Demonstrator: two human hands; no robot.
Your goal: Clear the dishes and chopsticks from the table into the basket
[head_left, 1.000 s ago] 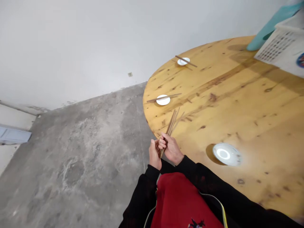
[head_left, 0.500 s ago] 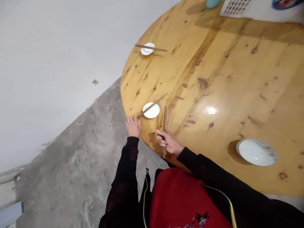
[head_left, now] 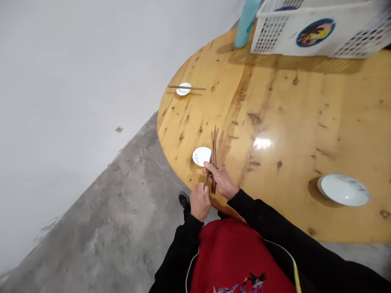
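Near the table's edge, my right hand (head_left: 222,180) is closed around several brown wooden chopsticks (head_left: 215,140), which point up and away from me. My left hand (head_left: 200,202) is closed too, its fingers wrapped round the lower end of a chopstick pair (head_left: 207,179) that leads up to the right hand's thumb. Just beyond the hands sits a small white dish (head_left: 200,156), partly covered by the chopsticks and right thumb. Farther back, more chopsticks (head_left: 198,88) lie across a second small white dish (head_left: 183,92).
A large white bowl (head_left: 343,191) stands to the right on the wooden table (head_left: 293,122). At the back are a white plastic basket (head_left: 285,38) and a turquoise bottle (head_left: 244,28). A white wall (head_left: 76,81) and grey concrete floor (head_left: 113,215) lie left of the rounded table edge.
My left hand has moved right, bringing the chopsticks off the near dish to the bundle in my right hand. The view has tilted up, showing more of the basket and bottle.
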